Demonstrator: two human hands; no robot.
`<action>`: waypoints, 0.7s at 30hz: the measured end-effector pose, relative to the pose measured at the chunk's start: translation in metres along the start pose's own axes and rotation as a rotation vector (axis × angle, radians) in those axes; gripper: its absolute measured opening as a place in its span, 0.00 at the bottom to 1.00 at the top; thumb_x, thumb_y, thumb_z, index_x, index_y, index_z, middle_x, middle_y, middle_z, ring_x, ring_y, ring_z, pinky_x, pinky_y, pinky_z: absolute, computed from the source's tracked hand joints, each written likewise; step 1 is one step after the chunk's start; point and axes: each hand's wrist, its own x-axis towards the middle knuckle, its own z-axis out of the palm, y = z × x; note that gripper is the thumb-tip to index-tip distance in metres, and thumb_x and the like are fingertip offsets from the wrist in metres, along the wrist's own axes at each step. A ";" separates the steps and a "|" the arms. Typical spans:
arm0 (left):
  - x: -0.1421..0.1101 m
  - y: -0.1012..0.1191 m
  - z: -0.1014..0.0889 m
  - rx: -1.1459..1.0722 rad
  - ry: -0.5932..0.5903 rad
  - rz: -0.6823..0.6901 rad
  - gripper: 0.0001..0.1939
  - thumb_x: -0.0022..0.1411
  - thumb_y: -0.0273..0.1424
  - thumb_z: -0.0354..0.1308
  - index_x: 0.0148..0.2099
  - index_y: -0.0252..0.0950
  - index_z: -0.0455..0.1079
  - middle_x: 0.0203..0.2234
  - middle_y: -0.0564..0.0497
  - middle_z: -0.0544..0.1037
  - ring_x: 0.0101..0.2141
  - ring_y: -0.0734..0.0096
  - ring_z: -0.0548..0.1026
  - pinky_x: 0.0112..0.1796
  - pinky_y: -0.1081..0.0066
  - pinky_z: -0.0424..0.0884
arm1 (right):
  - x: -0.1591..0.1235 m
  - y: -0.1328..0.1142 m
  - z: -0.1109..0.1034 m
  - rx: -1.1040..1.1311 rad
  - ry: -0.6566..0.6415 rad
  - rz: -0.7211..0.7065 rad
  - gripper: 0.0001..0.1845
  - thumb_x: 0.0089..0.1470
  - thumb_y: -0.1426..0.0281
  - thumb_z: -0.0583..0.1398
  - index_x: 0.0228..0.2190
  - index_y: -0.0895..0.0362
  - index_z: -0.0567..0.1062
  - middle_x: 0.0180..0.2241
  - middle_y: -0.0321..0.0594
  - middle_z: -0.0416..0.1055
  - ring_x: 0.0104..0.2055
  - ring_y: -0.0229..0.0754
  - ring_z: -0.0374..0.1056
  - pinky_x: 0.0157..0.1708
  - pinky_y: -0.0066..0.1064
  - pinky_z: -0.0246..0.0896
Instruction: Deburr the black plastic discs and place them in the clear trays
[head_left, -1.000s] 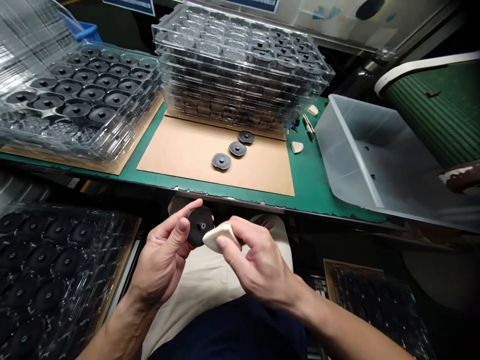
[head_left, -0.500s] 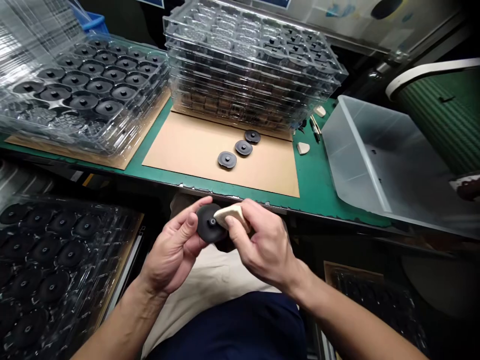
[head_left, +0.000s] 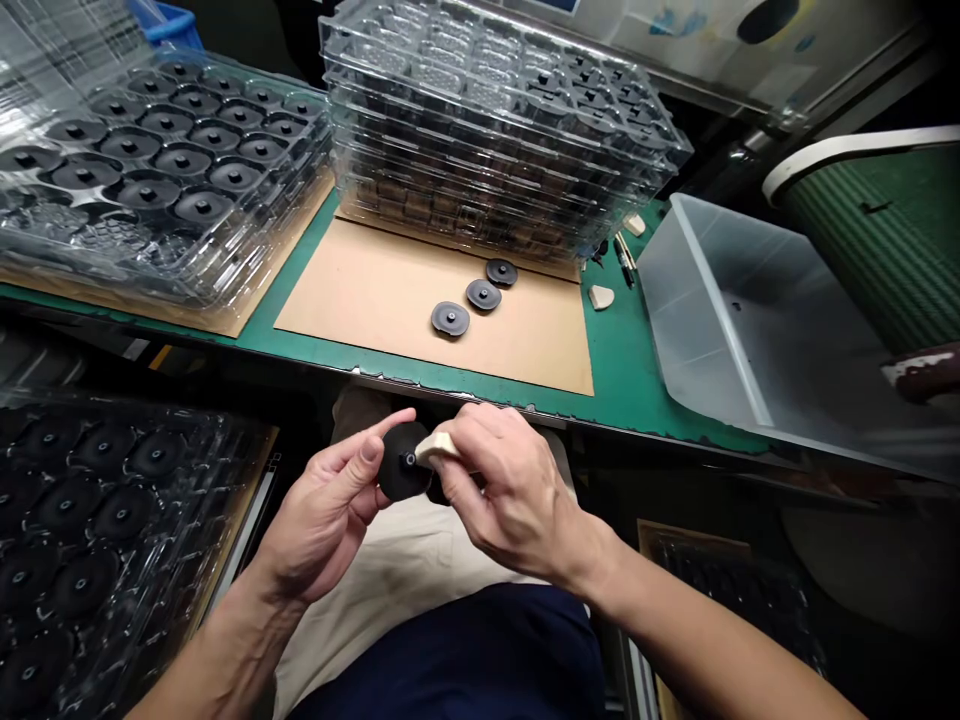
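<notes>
Pinching a small black disc (head_left: pixel 400 472) by its rim above the lap, the left hand (head_left: pixel 322 520) keeps it steady; it looks light and stiff, best held at the edge. Touching its face, a pale wedge (head_left: pixel 433 450) sits gripped in the right hand (head_left: pixel 510 500) fingers.

Factory workbench, stacked part trays (head_left: pixel 495 130)

Three discs (head_left: pixel 481 294) are lying on the cardboard sheet (head_left: pixel 375 300) — tray stack (head_left: pixel 495 130) sitting behind, bin (head_left: pixel 750 330) standing right.
</notes>
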 end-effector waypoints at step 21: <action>0.007 -0.012 -0.007 -0.088 -0.177 -0.384 0.19 0.69 0.43 0.59 0.47 0.31 0.79 0.37 0.42 0.78 0.35 0.65 0.78 0.38 0.60 0.79 | 0.010 0.024 -0.012 0.018 -0.195 -0.463 0.16 0.67 0.74 0.53 0.51 0.56 0.76 0.46 0.41 0.71 0.43 0.43 0.60 0.43 0.41 0.56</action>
